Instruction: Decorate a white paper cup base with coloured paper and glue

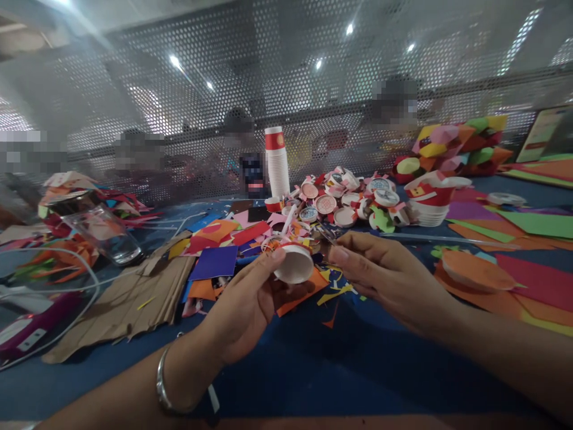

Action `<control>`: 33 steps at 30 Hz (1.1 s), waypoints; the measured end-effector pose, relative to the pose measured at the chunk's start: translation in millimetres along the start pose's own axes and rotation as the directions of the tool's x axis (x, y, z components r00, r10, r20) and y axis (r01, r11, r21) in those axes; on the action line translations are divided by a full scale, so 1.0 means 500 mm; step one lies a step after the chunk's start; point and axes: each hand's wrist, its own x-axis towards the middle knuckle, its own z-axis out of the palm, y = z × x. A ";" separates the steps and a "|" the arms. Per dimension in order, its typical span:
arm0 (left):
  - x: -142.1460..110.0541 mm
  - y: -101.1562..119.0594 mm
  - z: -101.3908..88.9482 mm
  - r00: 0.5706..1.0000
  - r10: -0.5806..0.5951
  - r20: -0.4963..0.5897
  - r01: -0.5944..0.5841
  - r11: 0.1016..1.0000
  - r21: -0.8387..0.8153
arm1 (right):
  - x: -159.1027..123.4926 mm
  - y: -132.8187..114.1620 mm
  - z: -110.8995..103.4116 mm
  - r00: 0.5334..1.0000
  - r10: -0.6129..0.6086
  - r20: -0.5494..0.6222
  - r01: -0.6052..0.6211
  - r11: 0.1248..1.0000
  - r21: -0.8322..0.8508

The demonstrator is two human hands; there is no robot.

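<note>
My left hand (250,298) grips a short white paper cup (295,266) between thumb and fingers, its round opening tilted towards me. A little to the right, my right hand (380,269) is closed on what look like small scissors (329,236); thin grey blades point up and left, while the fingers hide the handles. The cup and the blades are apart. Just behind both hands lies a heap of cut paper cup bottoms (326,205) with red and white scraps. Beneath the cup is an orange piece of paper (302,295).
A tall stack of paper cups (278,164) stands behind the heap, with cut cups (427,200) to its right. Cardboard (129,304), a glass jar (105,236) and a purple power strip (31,328) lie left. Coloured paper (537,280) covers the right. Perforated metal panels (192,89) rise behind.
</note>
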 end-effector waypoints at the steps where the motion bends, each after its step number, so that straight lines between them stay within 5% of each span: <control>1: 0.000 0.000 0.001 0.999 -0.042 -0.003 0.042 0.999 -0.018 | 0.001 -0.001 0.000 1.000 -0.004 0.009 0.004 1.000 -0.001; 9: -0.013 -0.002 0.007 0.991 -0.091 0.095 0.083 0.993 0.085 | 0.007 -0.006 -0.003 0.998 0.008 0.059 -0.007 1.000 -0.030; 17: -0.011 0.009 -0.016 0.980 0.078 0.183 -0.159 0.862 0.481 | 0.003 -0.020 -0.001 0.994 -0.008 0.105 0.008 1.000 0.006; 25: 0.008 0.023 -0.021 0.997 -0.037 0.061 -0.001 0.849 0.529 | 0.010 -0.013 -0.015 0.998 -0.059 0.003 0.059 0.997 -0.057; 33: 0.016 0.042 -0.020 0.996 -0.085 -0.036 0.092 0.955 0.282 | 0.014 -0.004 -0.028 0.995 -0.085 -0.054 0.085 0.996 0.005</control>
